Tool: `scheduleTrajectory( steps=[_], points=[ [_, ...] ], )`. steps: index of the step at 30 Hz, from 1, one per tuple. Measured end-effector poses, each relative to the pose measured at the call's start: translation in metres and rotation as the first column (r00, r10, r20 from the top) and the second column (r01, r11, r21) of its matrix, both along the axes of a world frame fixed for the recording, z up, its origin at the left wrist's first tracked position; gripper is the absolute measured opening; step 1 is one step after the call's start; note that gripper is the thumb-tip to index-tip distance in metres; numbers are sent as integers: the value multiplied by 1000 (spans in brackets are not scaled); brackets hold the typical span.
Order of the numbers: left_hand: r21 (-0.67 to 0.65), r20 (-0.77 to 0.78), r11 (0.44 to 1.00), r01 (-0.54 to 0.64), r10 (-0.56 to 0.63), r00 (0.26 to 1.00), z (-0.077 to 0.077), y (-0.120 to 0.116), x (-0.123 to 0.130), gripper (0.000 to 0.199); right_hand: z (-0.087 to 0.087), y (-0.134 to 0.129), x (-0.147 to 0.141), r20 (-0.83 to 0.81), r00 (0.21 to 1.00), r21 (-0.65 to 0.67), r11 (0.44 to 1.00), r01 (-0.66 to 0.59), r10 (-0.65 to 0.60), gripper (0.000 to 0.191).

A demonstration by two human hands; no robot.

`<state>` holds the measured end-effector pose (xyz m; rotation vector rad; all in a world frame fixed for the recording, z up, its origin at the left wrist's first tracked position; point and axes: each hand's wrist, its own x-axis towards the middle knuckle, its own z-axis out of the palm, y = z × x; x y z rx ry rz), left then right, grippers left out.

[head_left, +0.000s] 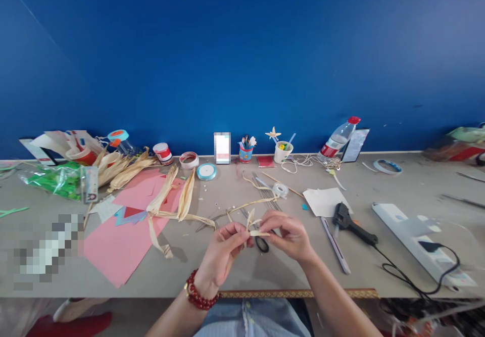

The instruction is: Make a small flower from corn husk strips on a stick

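Observation:
My left hand (226,248) pinches a small pale corn husk piece (250,219), folded into star-like points, between thumb and fingers. My right hand (288,233) has its thumb and fingertips closed on a strip of that piece from the other side. Both hands are just above the table, close together. Below them shows the black handle loop of a pair of scissors (262,245); the hands partly cover it. Long husk strips (193,218) and pointed dried husks (186,195) lie to the left. A finished-looking husk star (273,133) tops a stick in a white cup (283,152).
Pink paper sheets (113,248) spread on the left. A black glue gun (354,226), a lilac cutter (335,246), white paper (326,201) and a power strip (420,241) lie right. Along the wall stand a pen cup (246,153), tape rolls (206,172) and a leaning bottle (339,140).

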<state>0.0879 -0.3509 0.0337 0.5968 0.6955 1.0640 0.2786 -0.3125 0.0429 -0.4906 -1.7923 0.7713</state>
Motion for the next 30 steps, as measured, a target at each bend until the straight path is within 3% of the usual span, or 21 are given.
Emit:
scheduleTrajectory(
  steps=[10,16,23,30],
  points=[
    [77,-181,990,-121,133,974,3,0,0,21,29,-16,-3,205,967,30,988,151,-154,9],
    [111,-210,984,-139,160,965,2,0,0,22,28,-21,-11,234,931,114,959,259,-280,10],
    [95,-221,986,-135,153,963,3,0,1,24,27,-20,-9,275,892,299,914,275,-359,16],
    [130,-215,983,-128,154,964,3,2,1,25,21,-19,-7,310,872,372,892,257,-380,19]
  ],
)
